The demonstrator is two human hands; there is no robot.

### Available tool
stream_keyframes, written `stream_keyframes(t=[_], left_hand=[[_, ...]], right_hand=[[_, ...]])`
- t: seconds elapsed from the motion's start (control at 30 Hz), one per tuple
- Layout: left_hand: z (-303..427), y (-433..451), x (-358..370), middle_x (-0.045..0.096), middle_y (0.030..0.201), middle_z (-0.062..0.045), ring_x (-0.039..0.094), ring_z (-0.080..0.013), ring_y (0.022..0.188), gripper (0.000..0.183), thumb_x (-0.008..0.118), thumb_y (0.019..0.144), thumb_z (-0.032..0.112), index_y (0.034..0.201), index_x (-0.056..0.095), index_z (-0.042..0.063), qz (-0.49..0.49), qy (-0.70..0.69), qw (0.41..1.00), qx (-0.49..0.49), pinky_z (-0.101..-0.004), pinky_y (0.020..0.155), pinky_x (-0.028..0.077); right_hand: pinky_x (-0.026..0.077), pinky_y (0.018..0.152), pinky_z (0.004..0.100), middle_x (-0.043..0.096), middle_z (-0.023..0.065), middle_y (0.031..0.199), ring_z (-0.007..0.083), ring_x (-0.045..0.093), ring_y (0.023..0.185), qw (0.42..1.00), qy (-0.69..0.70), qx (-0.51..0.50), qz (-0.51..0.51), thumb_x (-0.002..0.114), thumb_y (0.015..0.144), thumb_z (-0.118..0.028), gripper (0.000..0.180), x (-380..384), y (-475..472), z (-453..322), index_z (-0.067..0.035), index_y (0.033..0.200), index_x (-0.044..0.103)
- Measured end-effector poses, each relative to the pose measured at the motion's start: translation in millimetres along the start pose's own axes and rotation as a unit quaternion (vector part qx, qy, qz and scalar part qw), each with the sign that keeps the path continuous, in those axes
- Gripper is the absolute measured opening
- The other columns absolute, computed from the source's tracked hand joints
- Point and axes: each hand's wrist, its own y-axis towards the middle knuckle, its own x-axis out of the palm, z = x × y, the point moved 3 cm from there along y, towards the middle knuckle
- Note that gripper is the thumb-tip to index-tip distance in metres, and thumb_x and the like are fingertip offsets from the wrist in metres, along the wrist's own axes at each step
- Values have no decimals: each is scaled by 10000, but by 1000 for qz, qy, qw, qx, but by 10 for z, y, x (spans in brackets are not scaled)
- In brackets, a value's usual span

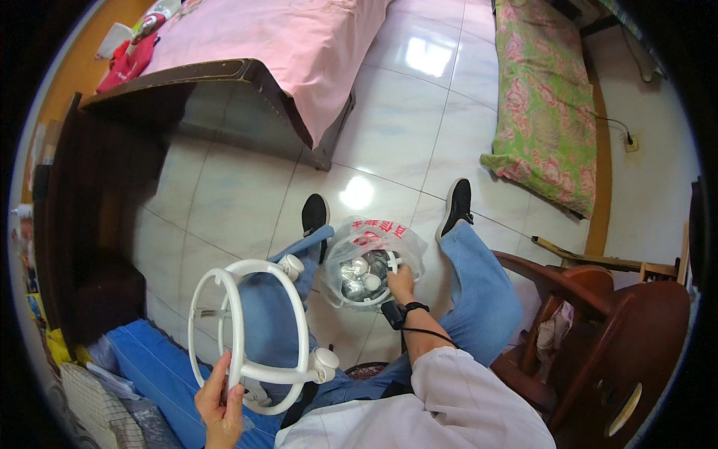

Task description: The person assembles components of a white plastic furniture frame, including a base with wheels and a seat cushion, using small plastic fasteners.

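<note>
My left hand (220,401) grips a white ring-shaped frame (238,320) near its lower rim, holding it above my left leg. The frame has several rings joined by bars, with white casters (323,365) on one side. My right hand (401,283) reaches into a clear plastic bag (414,247) with red writing, which stands on the floor between my feet. Its fingers are at a white curved part (394,261) inside the bag; the fingertips are partly hidden, so the grip is unclear. White round parts (371,282) and clear-wrapped pieces lie in the bag.
A bed with a pink cover (269,50) stands ahead at the left, with a dark wooden cabinet (101,224) nearer. A green floral cloth (544,112) covers furniture at the right. A brown wooden chair (628,337) is close to my right. Tiled floor (387,134) lies between.
</note>
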Motion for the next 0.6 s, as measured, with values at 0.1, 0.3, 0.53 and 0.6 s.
stream_keyframes(t=[0.1, 0.3, 0.53, 0.6], left_hand=[[-12, -3, 2, 690, 918, -68, 570, -88, 767, 511, 663, 967, 186, 1413, 557, -38, -1, -16, 1000, 4, -234, 675, 451], [-33, -26, -32, 674, 890, -57, 550, -81, 741, 503, 649, 962, 141, 1424, 550, -29, -7, -20, 998, 63, -226, 642, 424], [-131, -110, -37, 654, 866, -56, 521, -71, 714, 494, 632, 955, 58, 1431, 539, -32, 22, -46, 995, 80, -221, 629, 404], [-120, -115, -34, 663, 876, -60, 524, -71, 714, 498, 635, 953, 63, 1432, 538, -33, 24, -41, 996, 76, -220, 629, 407]], right_hand=[[496, 945, 484, 696, 262, 1117, 411, 656, 1099, 997, -23, -67, -27, 670, 815, -301, 459, -28, -76, -91, 2, 1158, 641], [537, 545, 418, 712, 146, 796, 278, 705, 613, 978, -8, -157, -135, 621, 869, -219, 291, 196, 293, 106, 11, 1035, 688], [581, 694, 428, 753, 161, 938, 299, 740, 750, 983, 72, -87, -144, 720, 865, -182, 243, 273, 60, 105, -43, 1064, 736], [581, 740, 446, 749, 174, 993, 330, 741, 831, 992, 20, -66, -101, 695, 887, -184, 244, 167, 73, 164, -56, 1092, 729]])
